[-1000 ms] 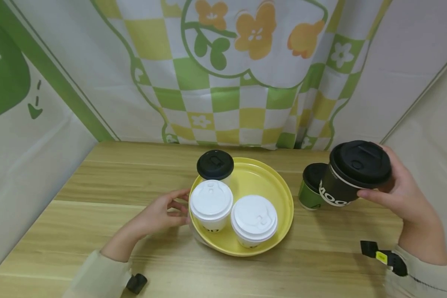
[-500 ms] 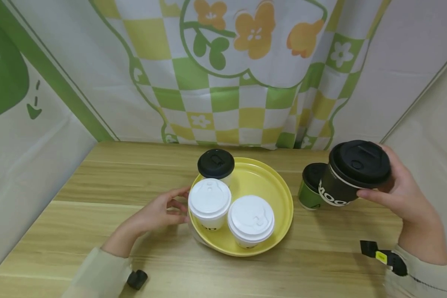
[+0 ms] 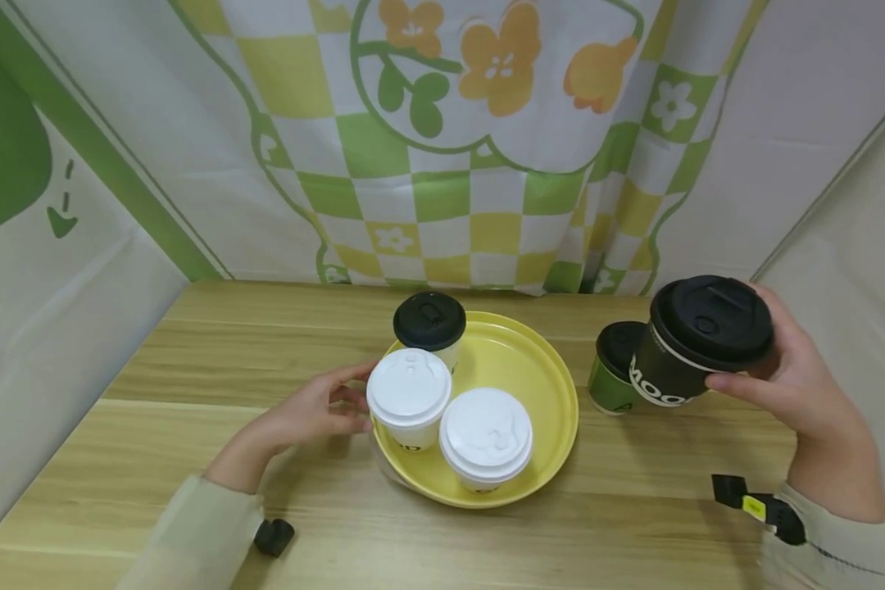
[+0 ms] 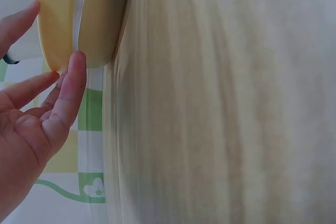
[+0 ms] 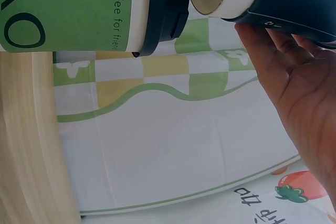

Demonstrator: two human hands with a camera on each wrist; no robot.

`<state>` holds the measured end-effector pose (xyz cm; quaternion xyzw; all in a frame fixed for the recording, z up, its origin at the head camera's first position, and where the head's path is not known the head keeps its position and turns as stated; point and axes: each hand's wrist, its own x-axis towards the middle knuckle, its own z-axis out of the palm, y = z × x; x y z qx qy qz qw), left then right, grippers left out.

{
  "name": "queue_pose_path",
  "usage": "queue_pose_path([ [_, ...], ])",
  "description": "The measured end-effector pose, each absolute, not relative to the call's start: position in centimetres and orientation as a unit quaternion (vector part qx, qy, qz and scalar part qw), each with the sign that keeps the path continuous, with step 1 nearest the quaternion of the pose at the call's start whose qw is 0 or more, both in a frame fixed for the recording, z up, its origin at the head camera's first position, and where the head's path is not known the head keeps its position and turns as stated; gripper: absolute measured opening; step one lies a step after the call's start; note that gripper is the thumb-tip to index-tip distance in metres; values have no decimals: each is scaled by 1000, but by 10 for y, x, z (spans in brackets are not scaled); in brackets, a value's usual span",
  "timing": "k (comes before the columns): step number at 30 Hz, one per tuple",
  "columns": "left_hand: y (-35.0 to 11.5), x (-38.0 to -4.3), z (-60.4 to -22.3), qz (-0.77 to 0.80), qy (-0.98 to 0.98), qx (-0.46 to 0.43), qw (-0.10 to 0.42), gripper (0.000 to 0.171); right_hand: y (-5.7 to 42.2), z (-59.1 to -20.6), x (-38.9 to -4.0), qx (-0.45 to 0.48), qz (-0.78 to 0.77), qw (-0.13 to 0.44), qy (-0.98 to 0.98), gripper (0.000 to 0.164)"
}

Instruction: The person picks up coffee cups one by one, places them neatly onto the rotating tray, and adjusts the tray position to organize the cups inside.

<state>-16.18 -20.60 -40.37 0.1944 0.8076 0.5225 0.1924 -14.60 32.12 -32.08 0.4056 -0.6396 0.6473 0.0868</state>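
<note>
My right hand (image 3: 807, 381) grips a large black paper coffee cup (image 3: 667, 373) with a black lid, lifted above the table and slightly tilted. Beside and partly behind it stands a smaller green coffee cup (image 3: 609, 383), lidded in black. My left hand (image 3: 306, 416) touches the left edge of a round yellow tray (image 3: 531, 385); in the left wrist view its fingertips rest on the rim (image 4: 55, 19), fingers fairly straight. The tray bears two white-lidded cups, one at the left (image 3: 409, 392) and one in front (image 3: 486, 438), plus a black-lidded cup (image 3: 429, 321) behind them.
The wooden table (image 3: 214, 360) reaches back to a checked, flowered curtain (image 3: 442, 197). Pale fabric walls stand at left and right. A black wrist strap (image 3: 774, 516) sits on the right sleeve.
The tray's cups have shifted clockwise: both white-lidded cups moved left, the left one also backward, and the black-lidded one slightly right and back. The right hand holds its cup almost still.
</note>
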Motion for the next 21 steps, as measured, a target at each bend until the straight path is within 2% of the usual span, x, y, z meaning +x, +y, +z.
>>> queue_pose_path([
  [14, -210, -181, -406, 520, 796, 227, 212, 83, 322, -322, -145, 404, 642, 89, -646, 91],
  [21, -213, -189, -408, 533, 775, 241, 241, 84, 321, -320, -146, 411, 640, 92, -642, 89],
])
